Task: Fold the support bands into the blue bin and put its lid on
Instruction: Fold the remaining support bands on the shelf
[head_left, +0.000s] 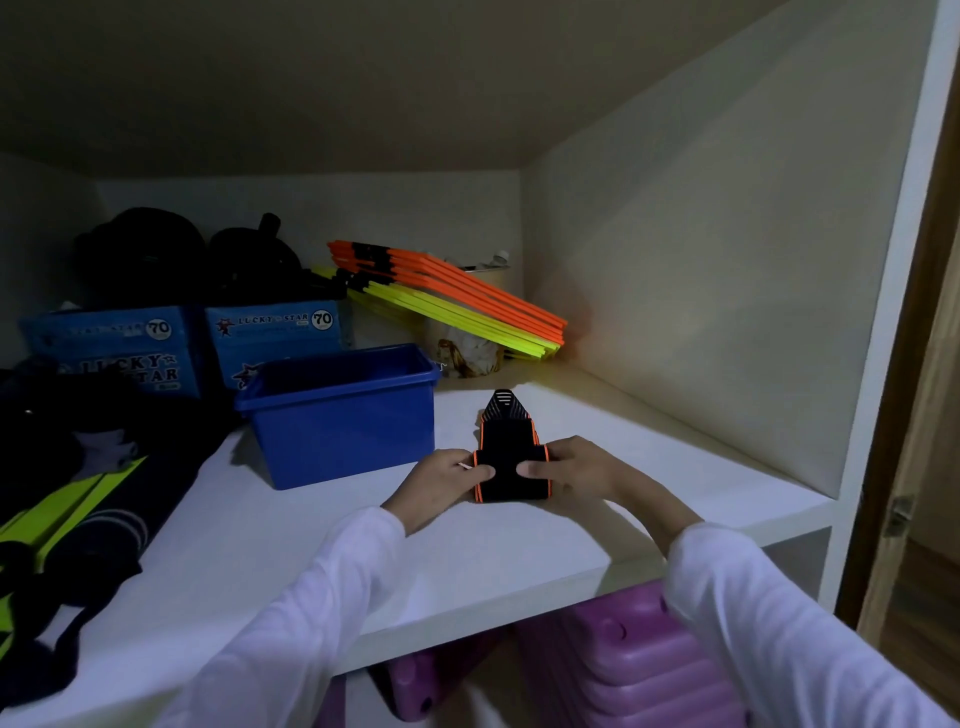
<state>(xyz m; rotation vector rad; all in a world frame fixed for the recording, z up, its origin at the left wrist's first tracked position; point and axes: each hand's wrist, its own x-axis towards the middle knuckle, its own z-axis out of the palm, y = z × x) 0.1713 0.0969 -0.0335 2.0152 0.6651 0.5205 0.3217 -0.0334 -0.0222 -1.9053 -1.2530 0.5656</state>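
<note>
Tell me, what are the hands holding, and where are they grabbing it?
Both hands hold the black and orange support band on the white shelf. The left hand pinches its near left side, the right hand its near right side, thumbs on top.

We are looking into a home storage closet: a white laminate shelf (467, 561) set between white cabinet walls under a sloped ceiling, with a wooden door frame (914, 467) right of the hands. Beyond them lie stacked orange and yellow flat sports markers (467, 301), blue printed cardboard boxes (278, 338) and dark sports clothing (88, 509).
</note>
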